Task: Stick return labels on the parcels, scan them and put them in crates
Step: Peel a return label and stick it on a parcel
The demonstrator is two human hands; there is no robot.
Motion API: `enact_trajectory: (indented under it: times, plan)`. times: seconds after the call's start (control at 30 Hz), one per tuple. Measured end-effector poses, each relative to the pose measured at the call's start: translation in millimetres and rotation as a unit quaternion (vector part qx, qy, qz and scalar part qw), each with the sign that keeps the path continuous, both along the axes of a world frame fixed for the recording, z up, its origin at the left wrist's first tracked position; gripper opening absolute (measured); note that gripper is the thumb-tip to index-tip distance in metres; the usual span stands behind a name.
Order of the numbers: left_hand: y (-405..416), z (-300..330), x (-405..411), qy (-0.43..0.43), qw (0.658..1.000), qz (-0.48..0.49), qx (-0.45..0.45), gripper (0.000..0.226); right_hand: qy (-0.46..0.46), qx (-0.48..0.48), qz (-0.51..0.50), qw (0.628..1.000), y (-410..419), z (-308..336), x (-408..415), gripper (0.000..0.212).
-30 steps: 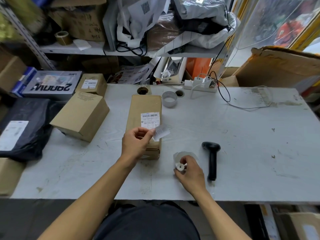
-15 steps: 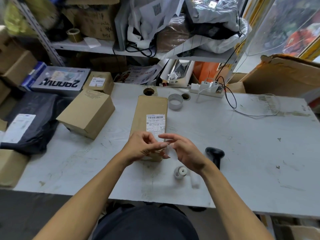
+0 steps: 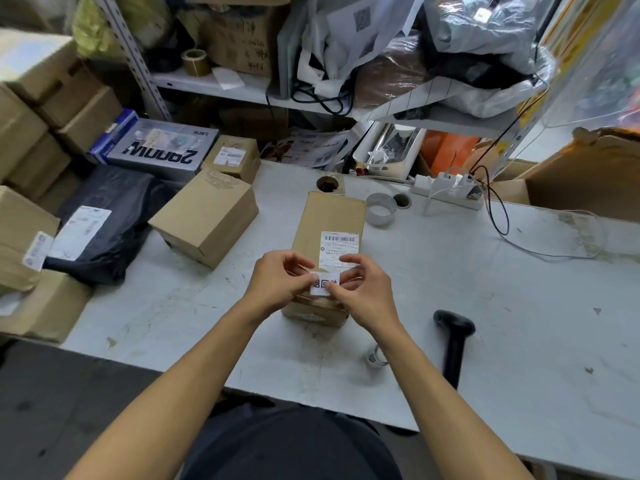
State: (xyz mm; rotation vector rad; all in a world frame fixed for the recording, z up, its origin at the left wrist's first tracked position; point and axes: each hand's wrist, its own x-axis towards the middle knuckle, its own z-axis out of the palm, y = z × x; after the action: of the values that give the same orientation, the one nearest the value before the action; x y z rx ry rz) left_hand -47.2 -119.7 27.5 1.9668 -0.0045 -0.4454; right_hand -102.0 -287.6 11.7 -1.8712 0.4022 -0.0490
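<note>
On the grey table (image 3: 519, 306) the long cardboard parcel (image 3: 329, 216) lies lengthwise, centre. Above its near end the left hand (image 3: 277, 285) and right hand (image 3: 363, 289) each pinch an edge of the small return label (image 3: 323, 284), just below the shipping label (image 3: 339, 245). Pressed unevenly, it may crease or cover that barcode, spoiling the scan.
</note>
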Motion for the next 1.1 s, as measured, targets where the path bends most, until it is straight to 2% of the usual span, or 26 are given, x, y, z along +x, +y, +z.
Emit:
enact_trajectory:
  times: [0.07,0.13,0.2,0.27,0.33,0.37,0.43,0.47,0.57,0.8,0.87,1.0,1.1]
  plan:
    - [-0.4,-3.5,4.0,-0.094,0.987,-0.047,0.119,0.017,-0.008,-0.136,0.025,0.990,6.5,1.5,-0.5,0.046]
    - [-0.3,-6.4,3.7,-0.152,0.968,-0.090,0.177,0.019,0.001,-0.283,0.042,0.958,9.3,3.9,-2.9,0.053]
    - [1.8,-9.6,1.6,-0.185,0.959,-0.095,0.192,0.033,0.010,-0.320,0.019,0.947,6.8,0.8,-4.7,0.071]
    - [4.8,-15.0,1.8,-0.194,0.956,-0.067,0.207,0.059,0.061,-0.233,-0.017,0.970,1.9,-3.2,-6.2,0.096]
    - [7.3,-18.5,5.4,-0.116,0.972,-0.038,0.200,0.084,0.130,-0.122,-0.029,0.983,-0.6,-5.0,-6.7,0.119]
    - [8.1,-17.3,7.6,-0.042,0.985,-0.034,0.165,0.092,0.153,-0.071,-0.024,0.985,0.2,-4.7,-7.8,0.119]
    - [9.8,-14.9,10.7,0.093,0.994,-0.046,0.046,0.088,0.150,0.037,-0.009,0.988,6.5,-1.0,-12.0,0.095]
    - [12.0,-15.7,12.3,0.127,0.990,-0.056,0.001,0.077,0.135,0.070,-0.009,0.988,11.1,3.1,-14.2,0.085]
    - [18.9,-15.4,15.5,0.124,0.989,-0.078,-0.036,0.060,0.100,0.127,-0.034,0.986,23.7,16.4,-18.6,0.078]
    - [-0.9,16.0,10.2,0.100,0.969,-0.154,-0.164,0.057,0.031,0.080,-0.134,0.987,13.7,49.8,-47.6,0.093]
    - [-20.8,31.7,6.0,0.095,0.958,-0.192,-0.190,0.062,0.003,0.061,-0.170,0.984,0.9,64.0,-62.4,0.087]
    - [-70.3,65.4,-14.9,0.078,0.933,-0.271,-0.224,0.086,-0.057,0.026,-0.241,0.968,-31.0,95.0,-104.4,0.076]
    - [-111.3,78.3,-45.4,0.065,0.911,-0.329,-0.241,0.089,-0.088,-0.001,-0.301,0.950,-58.9,106.3,-149.1,0.062]
